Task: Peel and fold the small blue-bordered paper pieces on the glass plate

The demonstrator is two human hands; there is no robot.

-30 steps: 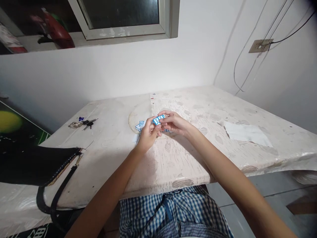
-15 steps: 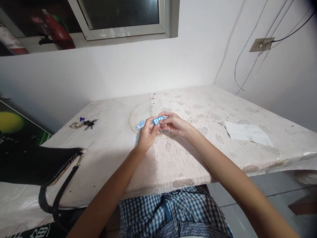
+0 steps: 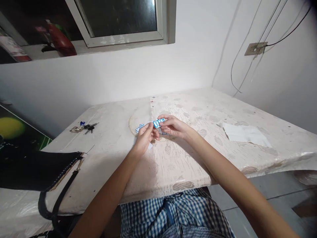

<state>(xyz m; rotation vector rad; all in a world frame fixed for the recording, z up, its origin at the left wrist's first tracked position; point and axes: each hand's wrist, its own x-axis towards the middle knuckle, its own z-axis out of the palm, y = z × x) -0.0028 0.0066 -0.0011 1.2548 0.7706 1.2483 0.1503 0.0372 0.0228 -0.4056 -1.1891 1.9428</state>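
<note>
A small blue-and-white printed piece point(image 3: 158, 123), with a row of rectangular outlines on it, is held up just above the table between my hands. My right hand point(image 3: 175, 127) pinches its right end between thumb and fingers. At its left end is the thumb of my left hand point(image 3: 145, 137), whose other fingers are curled below; it seems to grip that end too. More blue-and-white pieces point(image 3: 140, 128) lie on the table behind my left hand, and others show partly under my right hand. A white scrap point(image 3: 150, 145) pokes out beside my left wrist.
A patterned plastic cloth covers the table point(image 3: 173, 165). Keys point(image 3: 90, 127) lie at the left, behind a black bag point(image 3: 37, 168) with a strap. A white cloth or paper point(image 3: 246, 135) lies at the right. Beyond the table are a wall, a window and a socket point(image 3: 256, 48).
My left hand has shifted slightly left and down, so more of the piece's left end shows. The white scrap by my left wrist has come into sight. My view has tilted up a little.
</note>
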